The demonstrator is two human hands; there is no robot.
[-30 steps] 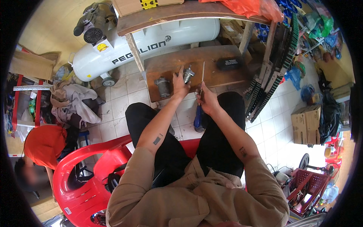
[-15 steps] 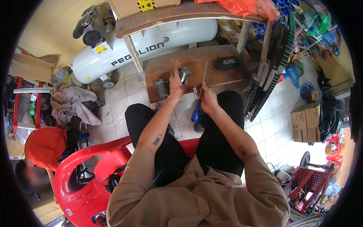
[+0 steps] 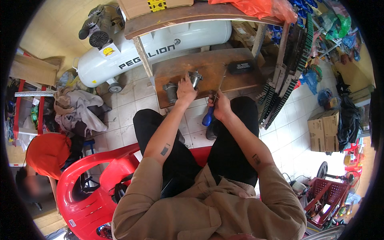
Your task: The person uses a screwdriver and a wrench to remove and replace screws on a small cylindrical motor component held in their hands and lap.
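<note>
My left hand (image 3: 187, 91) is wrapped around the near side of a silvery cylindrical metal part (image 3: 196, 77) on a low wooden bench (image 3: 208, 64). Just left of that hand stands a second, duller grey metal cylinder (image 3: 171, 92) with a wider top. My right hand (image 3: 221, 106) closes around a long screwdriver (image 3: 207, 115) near where its blue handle meets the shaft. The handle points down toward my knees, and the thin shaft rises over the bench, its tip near a black case (image 3: 241, 67). A gap separates the screwdriver from the metal part.
A wooden upper shelf (image 3: 200, 15) overhangs the far side, with a white compressor tank (image 3: 132, 56) behind. Long black-and-green toothed strips (image 3: 286, 76) lean at the right. Beside my left side are a red plastic chair (image 3: 80, 200) and a person in orange (image 3: 50, 154).
My right hand has come slightly down and nearer, bringing the screwdriver's shaft a little lower and more tilted. The left hand stays at the metal part, its fingers shifted slightly.
</note>
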